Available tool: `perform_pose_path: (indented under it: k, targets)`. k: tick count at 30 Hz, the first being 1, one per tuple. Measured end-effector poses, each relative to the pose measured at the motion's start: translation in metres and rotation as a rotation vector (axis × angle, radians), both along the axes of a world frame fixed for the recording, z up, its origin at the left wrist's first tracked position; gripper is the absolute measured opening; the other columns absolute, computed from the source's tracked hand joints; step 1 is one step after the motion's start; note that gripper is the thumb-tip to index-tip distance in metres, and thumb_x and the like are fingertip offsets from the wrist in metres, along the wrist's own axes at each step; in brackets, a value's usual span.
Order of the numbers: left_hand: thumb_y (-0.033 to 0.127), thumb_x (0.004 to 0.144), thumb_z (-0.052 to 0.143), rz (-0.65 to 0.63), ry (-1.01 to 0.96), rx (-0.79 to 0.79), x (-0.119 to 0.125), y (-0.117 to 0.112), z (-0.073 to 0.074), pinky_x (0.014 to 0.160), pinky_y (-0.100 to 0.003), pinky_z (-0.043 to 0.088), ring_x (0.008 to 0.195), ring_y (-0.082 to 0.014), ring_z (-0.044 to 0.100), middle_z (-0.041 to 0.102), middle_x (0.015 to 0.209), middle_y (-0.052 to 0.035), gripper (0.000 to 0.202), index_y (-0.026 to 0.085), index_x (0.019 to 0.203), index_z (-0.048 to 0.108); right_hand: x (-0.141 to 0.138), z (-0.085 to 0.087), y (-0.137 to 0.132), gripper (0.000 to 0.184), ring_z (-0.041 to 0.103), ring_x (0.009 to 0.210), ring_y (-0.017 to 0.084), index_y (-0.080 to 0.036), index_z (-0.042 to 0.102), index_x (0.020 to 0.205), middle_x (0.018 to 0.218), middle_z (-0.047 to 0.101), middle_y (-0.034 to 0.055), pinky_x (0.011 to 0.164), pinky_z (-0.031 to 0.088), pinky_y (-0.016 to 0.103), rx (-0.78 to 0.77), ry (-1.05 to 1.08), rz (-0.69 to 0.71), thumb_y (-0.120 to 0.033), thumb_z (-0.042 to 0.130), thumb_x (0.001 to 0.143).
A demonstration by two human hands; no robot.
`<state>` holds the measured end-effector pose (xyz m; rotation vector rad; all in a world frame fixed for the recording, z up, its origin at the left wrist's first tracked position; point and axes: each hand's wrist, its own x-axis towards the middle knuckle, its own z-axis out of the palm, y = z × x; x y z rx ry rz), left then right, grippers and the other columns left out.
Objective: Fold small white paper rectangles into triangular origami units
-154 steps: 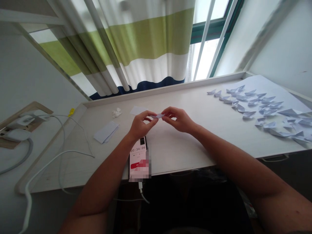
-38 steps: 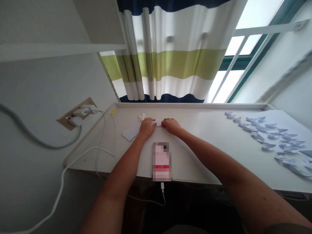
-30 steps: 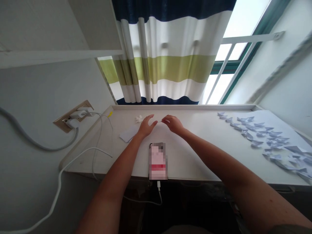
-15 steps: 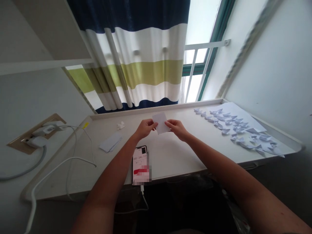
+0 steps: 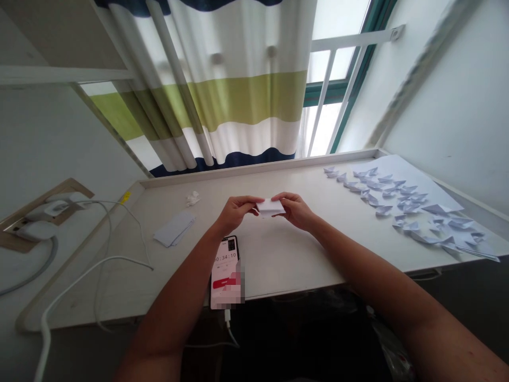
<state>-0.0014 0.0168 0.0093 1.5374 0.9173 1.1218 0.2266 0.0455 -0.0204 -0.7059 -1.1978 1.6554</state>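
Note:
Between my two hands is a small sheet of white paper [image 5: 271,207], bent over into a short, wide shape above the desk. My left hand [image 5: 239,212] pinches its left edge, thumb and fingers pressed together. At the right edge, my right hand [image 5: 295,210] grips it with the thumb on top and fingers curled behind. The underside of the paper is hidden from me. Nearest to my left forearm lies a phone [image 5: 226,273] with a running timer on its screen.
Several folded paper boats [image 5: 384,211] stand in rows on the desk's right, beside a large white sheet [image 5: 413,178]. Left of my hands lie a stack of paper slips [image 5: 174,229] and a crumpled paper bit [image 5: 192,198]. White cables [image 5: 119,258] run from the wall socket [image 5: 40,212].
The paper was upright and nearly flat; now it is folded over and looks much shorter. Both hands still hold its sides. The view has tilted down and come closer to the desk.

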Motion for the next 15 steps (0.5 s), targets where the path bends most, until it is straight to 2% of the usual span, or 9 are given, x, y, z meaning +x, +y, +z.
perform_pose_path:
  k: [3,6,8,11,13,14,15]
  targets:
    - [0.032,0.086,0.069,-0.013,0.055,0.016,0.001,-0.004,0.002,0.086,-0.037,0.062,0.088,-0.0201,0.071,0.079,0.095,-0.0081,0.022,0.018,0.089,0.086,0.002,-0.002,-0.002,0.020,0.065,0.074,0.018,-0.020,0.076,0.079,0.078,0.068,0.0026,0.066,0.056,0.032,-0.002,0.009,0.039,-0.038,0.083,0.076]
    - [0.038,0.089,0.071,0.018,0.139,0.049,0.004,-0.005,0.001,0.086,-0.035,0.060,0.087,-0.0194,0.069,0.077,0.091,-0.0077,0.024,0.018,0.091,0.085,0.001,-0.005,-0.003,0.036,0.055,0.063,0.014,-0.020,0.069,0.071,0.068,0.061,-0.0007,0.058,0.045,0.028,0.041,-0.028,-0.006,-0.051,0.086,0.079]
    - [0.040,0.086,0.078,0.034,0.137,0.056,0.006,-0.005,-0.001,0.080,-0.033,0.059,0.081,-0.0176,0.068,0.074,0.086,-0.0048,0.028,0.018,0.104,0.083,-0.001,-0.006,-0.004,0.046,0.050,0.059,0.012,-0.021,0.063,0.070,0.065,0.059,-0.0030,0.056,0.040,0.027,0.075,-0.064,-0.044,-0.058,0.091,0.076]
    - [0.036,0.082,0.084,0.022,0.083,0.048,0.007,-0.004,-0.003,0.073,-0.030,0.058,0.075,-0.0153,0.066,0.069,0.081,0.0003,0.049,0.019,0.127,0.074,0.000,-0.001,-0.002,0.048,0.058,0.061,0.014,-0.022,0.068,0.090,0.069,0.069,-0.0027,0.057,0.041,0.027,0.130,-0.127,-0.024,-0.058,0.095,0.072]
    - [0.032,0.081,0.085,0.017,0.060,0.038,0.007,-0.004,-0.003,0.071,-0.028,0.057,0.074,-0.0143,0.066,0.067,0.080,0.0019,0.054,0.019,0.132,0.070,0.003,0.007,0.001,0.052,0.065,0.067,0.017,-0.022,0.073,0.111,0.076,0.076,-0.0001,0.061,0.046,0.029,0.194,-0.212,0.039,-0.055,0.094,0.076]
    - [0.030,0.082,0.085,0.012,0.055,0.033,0.006,-0.004,-0.003,0.071,-0.028,0.057,0.074,-0.0140,0.066,0.067,0.081,0.0023,0.056,0.019,0.134,0.068,0.005,0.012,0.003,0.051,0.067,0.069,0.018,-0.021,0.075,0.113,0.078,0.078,0.0016,0.063,0.048,0.030,0.236,-0.271,0.078,-0.055,0.091,0.079]
    - [0.029,0.082,0.085,0.005,0.050,0.029,0.006,-0.004,-0.003,0.071,-0.027,0.056,0.075,-0.0138,0.067,0.067,0.082,0.0024,0.057,0.020,0.135,0.067,0.007,0.016,0.005,0.046,0.069,0.074,0.019,-0.019,0.079,0.107,0.084,0.080,0.0045,0.065,0.050,0.031,0.282,-0.327,0.122,-0.055,0.089,0.081]
